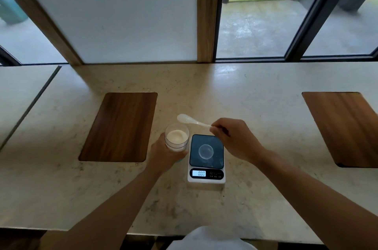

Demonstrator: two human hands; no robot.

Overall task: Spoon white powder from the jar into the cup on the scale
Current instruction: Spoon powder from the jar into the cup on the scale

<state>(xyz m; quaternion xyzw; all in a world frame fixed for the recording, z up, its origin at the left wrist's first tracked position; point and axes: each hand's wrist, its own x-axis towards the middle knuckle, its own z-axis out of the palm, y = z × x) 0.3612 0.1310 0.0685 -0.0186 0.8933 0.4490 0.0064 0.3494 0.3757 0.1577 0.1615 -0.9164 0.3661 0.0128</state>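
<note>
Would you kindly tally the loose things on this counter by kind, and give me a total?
Wooden mats: 2 (left, right)
Jars of white powder: 1
Spoons: 1
Clear cups: 1
Scales: 1
Total: 6

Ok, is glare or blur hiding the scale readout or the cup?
Head view: the scale display is lit and seems to read 000; the clear cup is faint against the dark platform; daylight glare sits only on the far counter; wide-angle lens bends the window frames.
</note>
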